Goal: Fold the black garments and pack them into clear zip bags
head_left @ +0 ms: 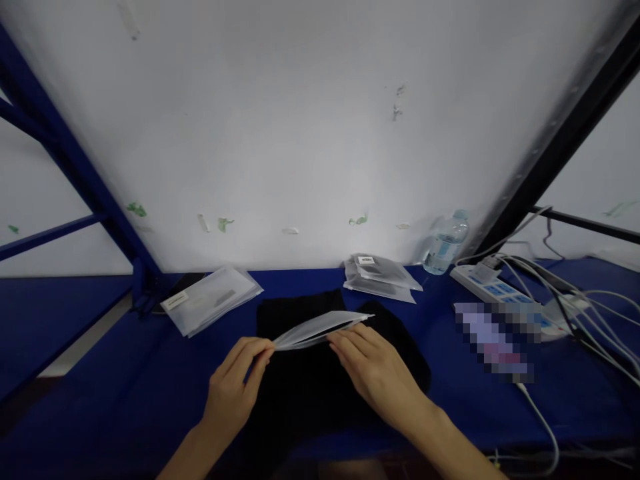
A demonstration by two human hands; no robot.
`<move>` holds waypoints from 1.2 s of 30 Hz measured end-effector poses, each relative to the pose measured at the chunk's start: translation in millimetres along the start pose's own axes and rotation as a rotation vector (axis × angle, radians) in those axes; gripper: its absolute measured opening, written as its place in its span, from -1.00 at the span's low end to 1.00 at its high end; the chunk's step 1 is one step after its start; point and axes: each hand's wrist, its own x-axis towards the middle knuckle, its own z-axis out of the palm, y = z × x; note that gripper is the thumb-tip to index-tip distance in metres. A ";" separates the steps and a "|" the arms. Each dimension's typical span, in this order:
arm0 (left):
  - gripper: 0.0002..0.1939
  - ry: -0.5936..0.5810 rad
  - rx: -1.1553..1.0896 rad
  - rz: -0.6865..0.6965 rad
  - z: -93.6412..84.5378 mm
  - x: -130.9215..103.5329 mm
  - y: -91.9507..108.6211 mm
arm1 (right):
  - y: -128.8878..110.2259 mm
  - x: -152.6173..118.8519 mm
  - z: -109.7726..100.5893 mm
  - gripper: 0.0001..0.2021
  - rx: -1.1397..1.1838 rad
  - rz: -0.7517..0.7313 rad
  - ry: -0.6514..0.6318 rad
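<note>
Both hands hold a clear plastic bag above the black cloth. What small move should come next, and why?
Probably spread the bag's mouth. The left hand pinches one end of the clear bag, the right hand touches its other edge, and the bag looks flat and empty over the black cloth.

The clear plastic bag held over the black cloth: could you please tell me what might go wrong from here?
1. The clear plastic bag is pinched only at one end by the left hand, while the right hand just rests at its edge; it could slip.
2. The black cloth hangs over the front of the blue table and might slide off.
3. The water bottle stands right beside the power strip; a knock could spill water onto it.
</note>
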 end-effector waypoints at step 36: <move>-0.51 -0.452 -1.143 -1.386 19.5 -8.6 7.8 | -20.2 -28.1 49.8 -0.73 -0.265 0.019 -0.230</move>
